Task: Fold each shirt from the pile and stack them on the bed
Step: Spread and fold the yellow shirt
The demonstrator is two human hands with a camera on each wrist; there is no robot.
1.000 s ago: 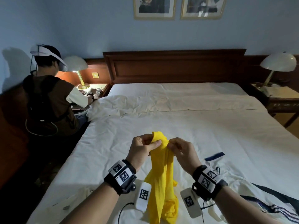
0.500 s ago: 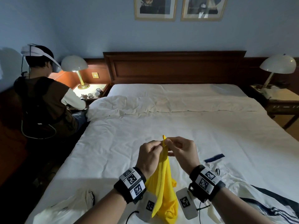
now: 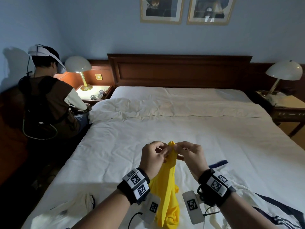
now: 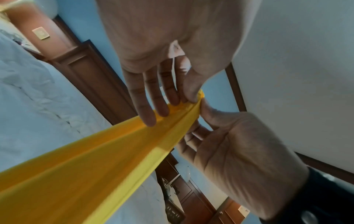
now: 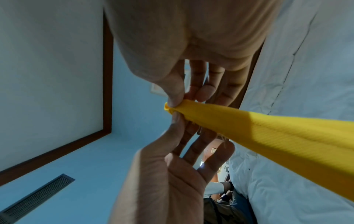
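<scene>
left hand (image 3: 154,157): pinching the top of the bunched yellow knit shirt (image 3: 166,192), thumb against fingertips, other fingers lying along the cloth.
right hand (image 3: 189,156): pinching the same top end from 3 o'clock, nearly touching the left.
yellow shirt: hanging in a narrow bundle, lower end reaching the white-sheeted bed (image 3: 181,129) at 6 o'clock.
white shirt with navy stripes (image 3: 270,210): lying crumpled on the bed at 4 o'clock.
cream garment (image 3: 66,210): lying at 8 o'clock.
</scene>
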